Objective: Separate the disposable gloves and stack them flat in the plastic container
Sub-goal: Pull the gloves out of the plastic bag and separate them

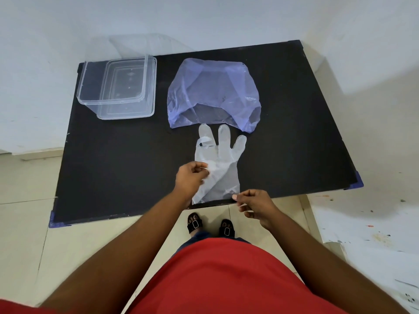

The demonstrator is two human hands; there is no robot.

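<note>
Both hands pinch thin crinkled glove [218,164] (translucent plastic): left hand [190,179] its side, right hand [255,203] its cuff corner.

A black table [113,177] with blue corner caps stands on a pale tiled floor [22,196]. At its far left sits a clear plastic container [118,87]. To the right of that, near the far middle, lies a bluish transparent bag [213,91]. Just nearer, a thin clear disposable glove [221,155] lies with its fingers pointing far, the cuff reaching the table's near edge.
</note>
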